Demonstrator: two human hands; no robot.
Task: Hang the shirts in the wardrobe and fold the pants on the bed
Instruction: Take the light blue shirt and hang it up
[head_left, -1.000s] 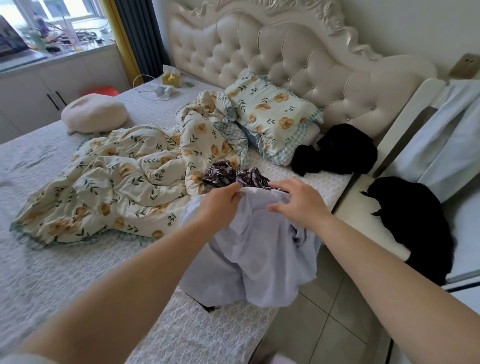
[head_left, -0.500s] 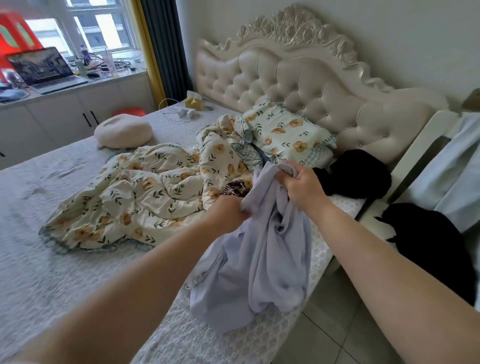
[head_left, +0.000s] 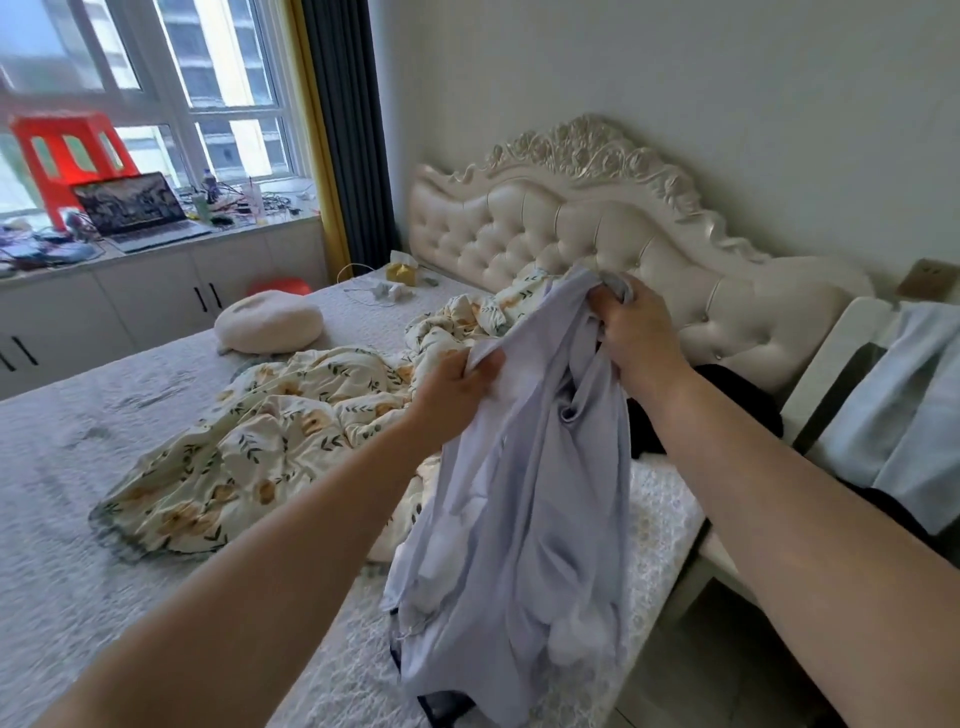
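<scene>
Head view: you hold a pale lilac soft-cloth garment (head_left: 524, 519), probably a shirt, lifted above the grey-white quilted bed (head_left: 78, 530), its lower part hanging at the bed's near edge. Your left hand (head_left: 457, 387) pinches a fold near the top; your right hand (head_left: 641, 340) has its fingers (head_left: 613, 306) curled tight round the upper edge. No wardrobe or hanger shows, and no folded pants lie on the bed. With black crumpled clothing (head_left: 727, 400) waiting below the cream tufted headboard (head_left: 571, 244), you seem barely started.

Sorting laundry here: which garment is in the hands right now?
The pale lilac shirt, gripped by the left hand and right hand; the black garment lies by the cream tufted headboard and the light blue garment drapes at the right, neither held.
</scene>
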